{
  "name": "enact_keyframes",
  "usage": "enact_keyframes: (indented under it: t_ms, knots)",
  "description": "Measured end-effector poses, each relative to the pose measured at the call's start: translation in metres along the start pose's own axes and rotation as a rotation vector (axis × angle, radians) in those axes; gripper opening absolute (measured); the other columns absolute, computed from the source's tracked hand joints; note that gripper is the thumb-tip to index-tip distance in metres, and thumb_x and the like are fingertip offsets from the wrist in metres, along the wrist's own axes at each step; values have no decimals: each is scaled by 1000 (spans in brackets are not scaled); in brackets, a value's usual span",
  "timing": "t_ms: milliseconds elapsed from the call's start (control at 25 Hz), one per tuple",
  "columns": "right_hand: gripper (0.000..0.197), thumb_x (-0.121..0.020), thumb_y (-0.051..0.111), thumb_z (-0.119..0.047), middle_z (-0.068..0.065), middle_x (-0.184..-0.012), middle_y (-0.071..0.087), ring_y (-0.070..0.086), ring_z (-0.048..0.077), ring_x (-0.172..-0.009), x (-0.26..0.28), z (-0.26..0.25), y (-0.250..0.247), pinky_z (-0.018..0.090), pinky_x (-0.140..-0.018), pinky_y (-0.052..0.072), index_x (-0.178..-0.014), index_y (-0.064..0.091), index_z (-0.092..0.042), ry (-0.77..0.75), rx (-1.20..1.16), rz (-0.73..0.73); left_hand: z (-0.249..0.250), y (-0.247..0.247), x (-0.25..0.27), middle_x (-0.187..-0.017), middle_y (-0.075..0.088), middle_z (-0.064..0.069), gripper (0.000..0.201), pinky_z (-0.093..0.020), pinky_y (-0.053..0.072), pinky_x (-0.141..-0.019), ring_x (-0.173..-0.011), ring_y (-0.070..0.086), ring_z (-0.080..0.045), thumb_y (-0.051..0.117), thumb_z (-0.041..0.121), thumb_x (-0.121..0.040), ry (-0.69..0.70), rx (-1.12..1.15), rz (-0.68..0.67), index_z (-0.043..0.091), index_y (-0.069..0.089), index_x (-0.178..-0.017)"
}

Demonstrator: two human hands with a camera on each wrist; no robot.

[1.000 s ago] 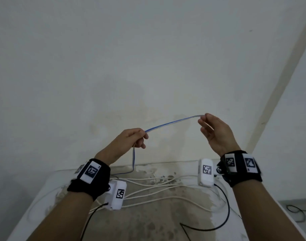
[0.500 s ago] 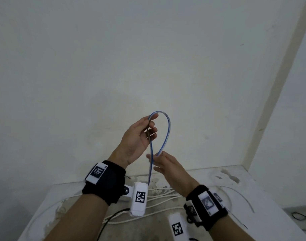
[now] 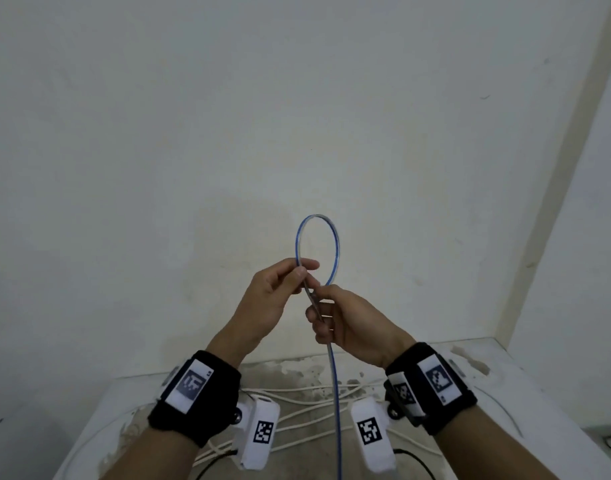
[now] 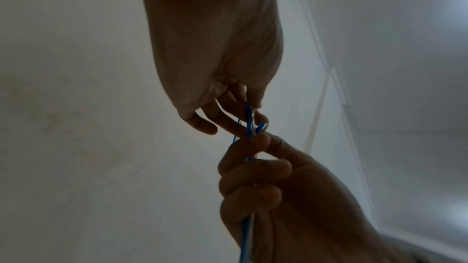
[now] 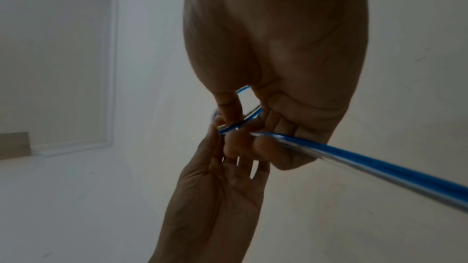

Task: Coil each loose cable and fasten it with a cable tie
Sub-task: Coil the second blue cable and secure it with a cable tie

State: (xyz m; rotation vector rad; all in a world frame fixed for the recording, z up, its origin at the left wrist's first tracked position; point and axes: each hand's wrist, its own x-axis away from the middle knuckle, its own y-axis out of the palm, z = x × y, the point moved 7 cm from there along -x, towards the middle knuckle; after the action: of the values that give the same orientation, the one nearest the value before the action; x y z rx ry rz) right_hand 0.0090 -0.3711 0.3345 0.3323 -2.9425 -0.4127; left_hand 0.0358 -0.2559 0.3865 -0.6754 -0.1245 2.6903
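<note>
Both hands are raised above the worktop (image 3: 526, 386), close together. The left hand (image 3: 269, 299) pinches the blue cable (image 3: 336, 251) between thumb and forefinger at the foot of a loop that stands up above the hands. The right hand (image 3: 356, 323), touching it from the right, curls round the cable, which hangs down to the near edge. White cables (image 3: 307, 415) lie on the worktop below.

A cable (image 3: 333, 251) loop is held above the left hand (image 3: 274, 296) and right hand (image 3: 354, 325), which touch. Its tail hangs below, over loose cables (image 3: 307, 398) lying on the table (image 3: 526, 403).
</note>
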Motion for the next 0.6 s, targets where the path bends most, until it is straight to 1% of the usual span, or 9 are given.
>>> enact_keyframes:
  t_ms: [40,80,120,160,240,320,400,480,600]
  knots:
    - [22,-102,47,-31,7,-77,64,54,18,-58,0,1,1,29,-59,44,-100,58,-12,4,1,13,-4,-3,0,-83,71,0,21,-28,51,-90,-94,68,-20,49,18,-100,-21,94,57,14,69,-106]
    - [26,-103,46,-33,10,-83,68,60,21,-62,0,4,2,31,-61,49,-94,58,-11,18,-16,22,-6,-5,0,-83,71,-2,20,-31,52,-90,-93,69,-22,51,21,-98,-47,193,102,14,70,-103]
    - [31,-103,46,-34,11,-88,70,64,23,-67,0,9,2,33,-62,52,-87,57,-11,41,-45,21,-8,-7,1,-83,71,-3,21,-31,51,-90,-92,70,-21,54,24,-95,-66,265,132,12,70,-101]
    - [34,-103,46,-36,12,-91,71,65,24,-69,1,14,3,33,-63,53,-81,57,-12,66,-70,9,-8,-8,1,-83,72,-3,24,-31,51,-89,-92,70,-21,55,28,-92,-73,287,142,11,70,-99]
    - [38,-102,46,-39,11,-92,71,64,23,-69,3,20,4,31,-61,50,-74,54,-15,98,-59,-9,-7,-5,4,-89,75,-4,28,-32,52,-91,-96,71,-23,53,32,-92,-51,209,110,10,68,-101]
    - [41,-100,48,-42,7,-86,68,59,19,-64,5,17,4,28,-57,44,-67,50,-19,87,23,11,-6,3,9,-96,75,-9,27,-32,54,-91,-98,71,-24,45,29,-100,-12,100,48,9,63,-104]
    - [45,-99,51,-46,3,-78,64,54,17,-59,5,13,3,26,-54,39,-60,48,-21,69,94,44,-8,9,13,-102,74,-12,26,-32,56,-85,-95,70,-26,39,23,-103,7,87,14,4,56,-105]
    - [47,-99,50,-46,2,-73,60,49,16,-55,5,12,2,25,-50,35,-60,48,-22,63,90,47,-10,10,17,-108,72,-15,23,-32,55,-83,-94,69,-28,38,22,-104,-9,148,-3,3,50,-107]
    - [45,-102,44,-47,1,-69,56,41,14,-50,6,13,1,24,-47,27,-65,42,-21,65,88,50,-11,10,21,-114,71,-13,20,-30,54,-91,-106,68,-26,42,15,-103,-27,172,-33,1,50,-115]
